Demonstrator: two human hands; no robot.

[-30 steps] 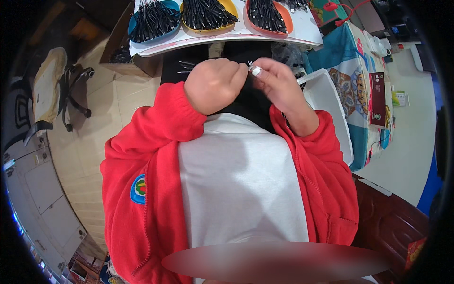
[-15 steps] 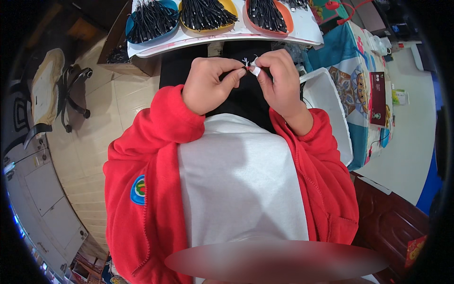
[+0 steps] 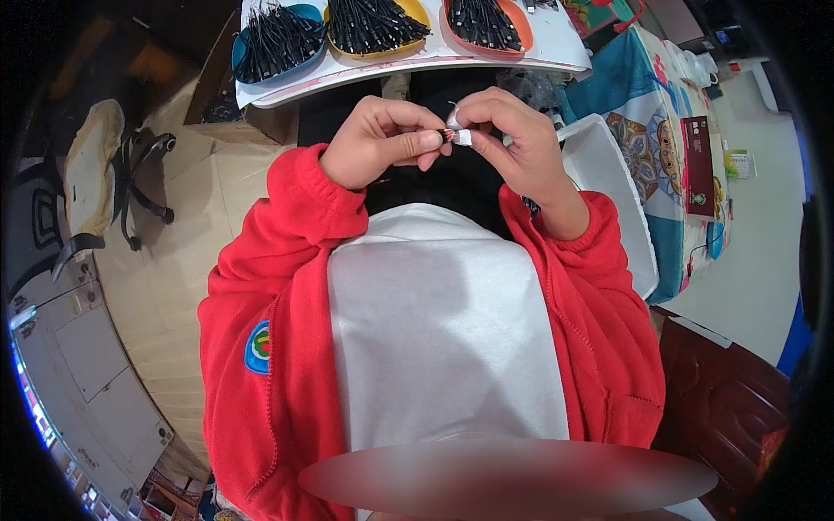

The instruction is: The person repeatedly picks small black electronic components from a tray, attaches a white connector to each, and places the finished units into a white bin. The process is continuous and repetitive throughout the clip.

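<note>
Above my lap, my left hand (image 3: pixel 382 141) is closed, thumb against fingers, on the end of a short black cable (image 3: pixel 448 135). Thin red and pale wires show at that end, between the two hands. My right hand (image 3: pixel 519 149) pinches at the wires from the other side; its fingertips meet those of the left. White wraps cover the right thumb tip (image 3: pixel 464 137) and a fingertip beside it (image 3: pixel 453 115). Most of the cable is hidden by the left hand.
Black cables lie in blue (image 3: pixel 300 75), yellow (image 3: pixel 382 50) and orange trays (image 3: pixel 527 39) on the white table (image 3: pixel 365 72) ahead. A white foam box (image 3: pixel 621 204) stands at my right, beside a cloth-covered table (image 3: pixel 669 260). A cardboard box (image 3: pixel 261 126) is at far left, near a swivel chair (image 3: pixel 91 174).
My left fingers have shifted their hold, and the wires that stuck up now lie between my fingertips, showing red. Both hands have moved slightly; the view has tilted a little.
</note>
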